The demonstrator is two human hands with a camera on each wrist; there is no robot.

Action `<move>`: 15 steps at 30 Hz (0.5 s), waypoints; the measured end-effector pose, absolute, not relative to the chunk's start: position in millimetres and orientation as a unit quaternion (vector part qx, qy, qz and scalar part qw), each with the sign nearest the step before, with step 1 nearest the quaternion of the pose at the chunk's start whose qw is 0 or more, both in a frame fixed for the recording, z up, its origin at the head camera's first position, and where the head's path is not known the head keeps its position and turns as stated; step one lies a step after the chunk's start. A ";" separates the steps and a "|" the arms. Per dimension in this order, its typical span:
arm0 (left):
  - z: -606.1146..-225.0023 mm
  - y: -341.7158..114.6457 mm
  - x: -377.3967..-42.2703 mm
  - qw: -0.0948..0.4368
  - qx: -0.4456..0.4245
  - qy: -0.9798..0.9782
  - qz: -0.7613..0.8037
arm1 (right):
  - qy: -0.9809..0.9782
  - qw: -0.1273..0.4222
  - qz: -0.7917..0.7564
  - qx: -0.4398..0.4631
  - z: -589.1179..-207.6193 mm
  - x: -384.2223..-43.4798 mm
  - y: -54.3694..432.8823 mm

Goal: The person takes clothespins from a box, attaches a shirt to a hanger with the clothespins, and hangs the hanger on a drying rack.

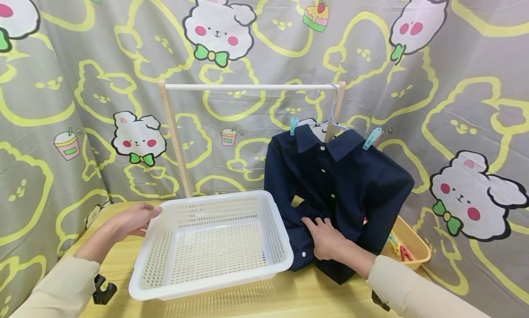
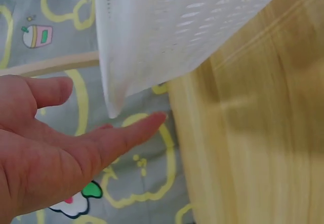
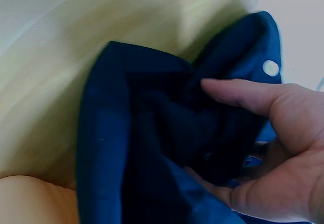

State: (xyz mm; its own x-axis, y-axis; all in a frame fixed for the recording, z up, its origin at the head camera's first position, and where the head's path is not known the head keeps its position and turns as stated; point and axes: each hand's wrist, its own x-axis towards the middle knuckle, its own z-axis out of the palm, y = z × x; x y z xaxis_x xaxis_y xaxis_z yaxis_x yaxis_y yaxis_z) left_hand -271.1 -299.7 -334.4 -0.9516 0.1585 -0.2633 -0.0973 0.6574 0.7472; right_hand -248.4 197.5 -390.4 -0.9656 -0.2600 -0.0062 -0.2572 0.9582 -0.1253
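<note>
A dark navy button-up shirt [image 1: 351,180] hangs from a light blue hanger [image 1: 333,107], with a blue clothespin [image 1: 373,139] at one shoulder and another clothespin [image 1: 294,125] at the other. My right hand [image 1: 327,240] rests on the shirt's lower front, fingers spread; in the right wrist view, thumb and finger lie apart against the folded cloth [image 3: 101,148]. At the left rim of a white perforated basket [image 1: 208,282] is my left hand [image 1: 131,220]. The left wrist view shows its thumb and fingers extended either side of the basket's corner [image 2: 114,92], gripping nothing.
Behind the basket stands a rack with a white bar [image 1: 248,87] and wooden posts [image 1: 175,139]. An orange-yellow tray [image 1: 421,253] with several clothespins [image 1: 406,252] sits partly behind the shirt. A patterned curtain [image 1: 235,166] surrounds the wooden table [image 1: 111,258].
</note>
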 end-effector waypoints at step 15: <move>-314.0 -239.7 -265.8 -0.023 0.081 0.974 0.208 | 0.980 -0.043 -0.106 -0.161 -347.8 -247.5 186.0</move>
State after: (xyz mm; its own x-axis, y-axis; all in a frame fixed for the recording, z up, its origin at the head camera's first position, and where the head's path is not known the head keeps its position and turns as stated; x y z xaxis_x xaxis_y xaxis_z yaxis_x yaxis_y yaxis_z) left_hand -265.8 -239.7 -314.0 -0.9858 0.1486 0.0785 0.1677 0.9000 0.4024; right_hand -247.5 186.0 -347.8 -0.9442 -0.3071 0.1188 -0.3254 0.9256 -0.1931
